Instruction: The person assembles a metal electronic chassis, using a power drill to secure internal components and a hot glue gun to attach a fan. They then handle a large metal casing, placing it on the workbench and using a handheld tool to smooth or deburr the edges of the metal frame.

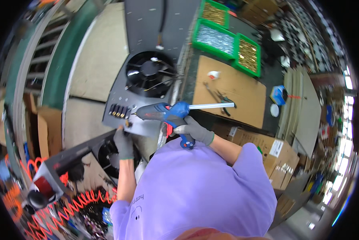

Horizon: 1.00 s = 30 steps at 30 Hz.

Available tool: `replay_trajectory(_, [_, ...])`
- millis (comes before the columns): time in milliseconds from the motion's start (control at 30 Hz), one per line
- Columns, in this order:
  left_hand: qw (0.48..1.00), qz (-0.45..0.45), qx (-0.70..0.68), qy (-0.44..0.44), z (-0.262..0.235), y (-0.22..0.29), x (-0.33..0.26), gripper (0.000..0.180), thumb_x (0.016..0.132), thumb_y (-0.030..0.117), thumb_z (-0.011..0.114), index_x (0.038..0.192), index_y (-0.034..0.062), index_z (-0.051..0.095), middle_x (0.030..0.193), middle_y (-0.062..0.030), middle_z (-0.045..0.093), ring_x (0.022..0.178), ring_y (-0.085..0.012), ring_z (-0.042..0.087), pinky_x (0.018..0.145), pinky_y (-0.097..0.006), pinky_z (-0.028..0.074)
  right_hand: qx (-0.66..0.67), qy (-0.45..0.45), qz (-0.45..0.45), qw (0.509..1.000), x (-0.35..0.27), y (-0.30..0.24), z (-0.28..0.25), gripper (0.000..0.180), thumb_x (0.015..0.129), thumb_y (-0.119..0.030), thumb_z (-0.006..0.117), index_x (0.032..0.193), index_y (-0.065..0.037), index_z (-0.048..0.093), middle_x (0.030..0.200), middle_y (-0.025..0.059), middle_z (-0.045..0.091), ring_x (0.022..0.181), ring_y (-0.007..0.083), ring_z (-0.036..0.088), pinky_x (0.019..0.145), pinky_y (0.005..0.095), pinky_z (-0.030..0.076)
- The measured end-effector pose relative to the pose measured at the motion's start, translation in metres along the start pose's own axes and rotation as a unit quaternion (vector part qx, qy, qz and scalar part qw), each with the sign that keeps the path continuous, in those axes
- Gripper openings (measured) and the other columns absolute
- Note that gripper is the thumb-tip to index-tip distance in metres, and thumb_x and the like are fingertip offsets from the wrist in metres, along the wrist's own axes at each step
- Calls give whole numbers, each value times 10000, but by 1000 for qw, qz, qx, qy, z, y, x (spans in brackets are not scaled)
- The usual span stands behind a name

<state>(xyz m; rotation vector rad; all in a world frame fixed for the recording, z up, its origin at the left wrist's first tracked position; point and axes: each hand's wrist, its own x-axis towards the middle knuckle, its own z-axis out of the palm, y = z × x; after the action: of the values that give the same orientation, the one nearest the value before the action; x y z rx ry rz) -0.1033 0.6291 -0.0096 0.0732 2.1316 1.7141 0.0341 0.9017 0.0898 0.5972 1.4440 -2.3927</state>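
My gloved right hand [194,130] is wrapped around the handle of a blue glue gun [163,111]. A white glue stick [211,106] sticks out of its back end. The nozzle points left, close to a row of small black parts with brass ends [119,111] on a dark metal panel [141,127]. At the panel's near edge is my gloved left hand [124,145], fingers together, beside a small brass-coloured piece [128,123]; what its fingertips hold, if anything, is too small to make out. A black fan [149,70] sits in the panel beyond the glue gun.
Green bins [216,39] of metal fasteners stand at the back right. Pliers [225,103] and a wrench [212,92] lie on a cardboard sheet [247,100]. A second panel with a fan [109,156] is at the lower left, near coiled orange hose [83,199]. Cardboard boxes [267,154] stand at my right.
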Motion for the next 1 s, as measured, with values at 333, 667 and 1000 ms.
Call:
replay_trajectory(333, [954, -45, -294, 47, 36, 75, -44, 312, 886, 162, 509, 1115, -46, 546, 1096, -120, 584, 973, -221, 584, 835, -390, 483, 171, 345, -263, 885, -89, 7, -154, 471, 779, -222, 572, 1173, 22, 486, 1047, 182, 608, 944, 304, 634, 844, 394, 526])
replay_trajectory(667, [957, 119, -105, 243, 77, 191, -23, 653, 828, 122, 633, 1344, -3, 253, 1189, -156, 471, 1007, -209, 525, 836, -349, 479, 155, 489, -111, 851, -162, 67, -334, 348, 784, -290, 596, 999, -15, 605, 878, 131, 666, 743, 245, 656, 566, 350, 521])
replay_trajectory(1000, [730, 483, 376, 303, 99, 271, 85, 217, 877, 224, 493, 863, 80, 656, 891, -110, 619, 969, -285, 565, 877, -395, 363, -441, 585, -23, 680, -156, 14, -306, 318, 830, -248, 588, 1047, -17, 603, 937, 163, 659, 908, 273, 635, 800, 357, 477])
